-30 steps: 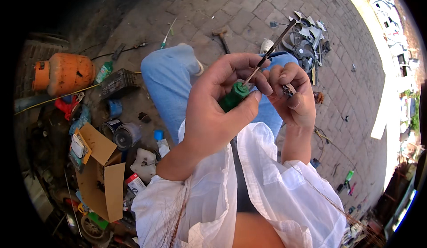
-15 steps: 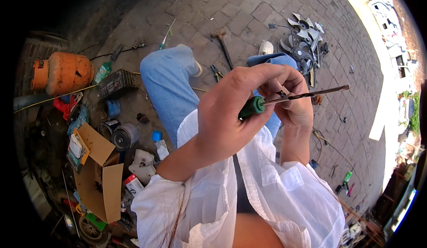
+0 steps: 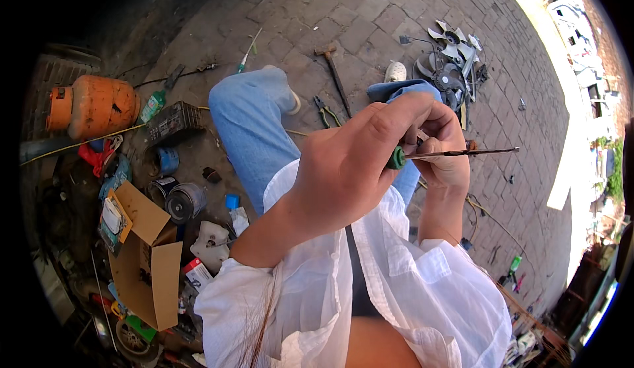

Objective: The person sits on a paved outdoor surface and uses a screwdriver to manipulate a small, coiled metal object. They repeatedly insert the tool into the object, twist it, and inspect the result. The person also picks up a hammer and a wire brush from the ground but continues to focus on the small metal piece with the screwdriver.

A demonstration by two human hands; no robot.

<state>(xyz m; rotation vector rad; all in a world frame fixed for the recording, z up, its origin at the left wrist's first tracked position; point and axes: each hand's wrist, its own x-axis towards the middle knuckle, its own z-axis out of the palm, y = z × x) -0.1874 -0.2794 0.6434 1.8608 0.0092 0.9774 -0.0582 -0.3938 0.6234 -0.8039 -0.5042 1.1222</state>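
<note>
My left hand (image 3: 347,166) is closed on a screwdriver with a green handle (image 3: 396,158); its thin dark shaft points right, its tip past my right hand. My right hand (image 3: 449,163) is closed against the left fingers, pinching a small dark, dirty part (image 3: 420,140), mostly hidden by fingers. The two hands meet over my jeans-covered legs (image 3: 244,130).
Pliers (image 3: 325,110) and a hammer (image 3: 333,71) lie on the paving ahead. A fan assembly (image 3: 449,71) lies front right. To the left are an orange gas cylinder (image 3: 102,107), a black crate (image 3: 175,123), cans (image 3: 186,203) and an open cardboard box (image 3: 165,282).
My left hand has turned over and moved right against my right hand. The screwdriver has swung from pointing up-right to roughly horizontal, pointing right. The pliers have come into view.
</note>
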